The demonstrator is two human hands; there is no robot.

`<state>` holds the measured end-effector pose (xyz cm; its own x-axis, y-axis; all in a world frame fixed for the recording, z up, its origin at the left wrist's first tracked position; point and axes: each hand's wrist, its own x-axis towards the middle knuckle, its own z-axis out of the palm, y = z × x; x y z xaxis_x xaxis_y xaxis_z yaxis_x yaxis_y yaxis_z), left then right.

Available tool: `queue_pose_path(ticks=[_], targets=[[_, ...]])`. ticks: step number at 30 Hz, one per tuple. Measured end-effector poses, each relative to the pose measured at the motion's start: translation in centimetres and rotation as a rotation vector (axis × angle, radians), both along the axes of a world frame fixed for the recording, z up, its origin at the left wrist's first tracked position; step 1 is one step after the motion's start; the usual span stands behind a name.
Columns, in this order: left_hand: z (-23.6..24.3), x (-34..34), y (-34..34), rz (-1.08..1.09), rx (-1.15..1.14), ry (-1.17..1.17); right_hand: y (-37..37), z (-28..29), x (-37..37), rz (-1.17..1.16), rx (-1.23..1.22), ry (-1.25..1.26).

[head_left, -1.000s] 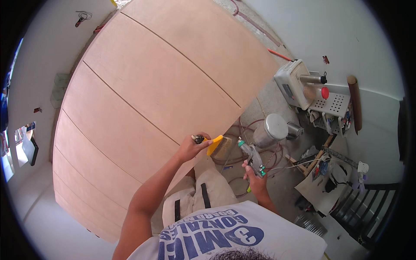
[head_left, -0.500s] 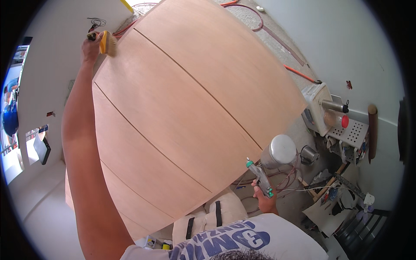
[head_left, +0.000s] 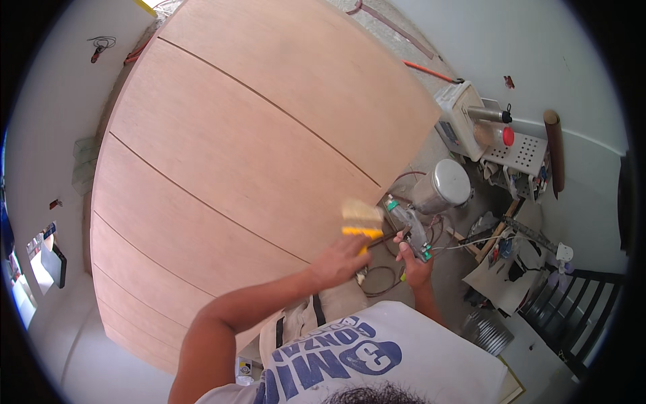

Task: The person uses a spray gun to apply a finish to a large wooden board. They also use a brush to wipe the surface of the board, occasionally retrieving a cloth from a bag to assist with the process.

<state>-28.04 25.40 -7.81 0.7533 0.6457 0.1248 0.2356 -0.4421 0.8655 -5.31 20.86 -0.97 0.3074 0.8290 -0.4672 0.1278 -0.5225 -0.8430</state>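
My left hand [head_left: 340, 261] is closed around the handle of a wide brush [head_left: 362, 217] with pale bristles and a yellow band. The bristles are blurred and overlie the near right edge of a large pale wooden panel [head_left: 249, 148] scored with dark grooves; contact cannot be told. Just right of the brush, my right hand [head_left: 414, 261] is closed on a spray gun [head_left: 412, 229], grey with green ends. Beside the gun sits a lidded silver cup [head_left: 449, 183], which seems joined to it. The gun hides parts of the right fingers.
To the right stand a white box [head_left: 464, 111] with bottles on it and a perforated white rack [head_left: 521, 151]. Hoses [head_left: 383, 279] coil on the floor below the gun. A black slatted chair [head_left: 568, 296] is at the lower right. White walls flank the panel.
My left hand has brought the brush from the panel's far left edge back to the near right, close to the spray gun. My right hand still grips the gun. The whole view has shifted.
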Motion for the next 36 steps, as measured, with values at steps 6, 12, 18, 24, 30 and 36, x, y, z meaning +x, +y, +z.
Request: queue_pose_path(ticks=[6,12,18,24,30,36], targets=[[0.5,-5.4,-4.2,0.459,-1.017,-0.033,-8.3,1.0,0.5,-0.104,-0.043,-0.018],[-2.8,-39.0,14.8,1.059,-0.411,-0.022,-16.9,0.0,-2.9,-0.061,-0.113,0.088],[3.9,-39.1,16.7,1.169,-0.084,-0.135,-19.6,-0.3,-6.1,0.006,-0.118,0.150],[-1.3,-11.9,-5.5,0.471,-1.186,-0.214,-20.5,1.2,-7.1,-0.001,-0.102,0.175],[-4.6,-25.5,6.2,0.706,-0.846,-0.195,-22.5,1.1,-6.6,-0.041,-0.130,0.134],[4.5,-37.3,17.2,1.110,-0.046,0.255,-21.0,0.5,-7.6,-0.024,-0.065,0.134]])
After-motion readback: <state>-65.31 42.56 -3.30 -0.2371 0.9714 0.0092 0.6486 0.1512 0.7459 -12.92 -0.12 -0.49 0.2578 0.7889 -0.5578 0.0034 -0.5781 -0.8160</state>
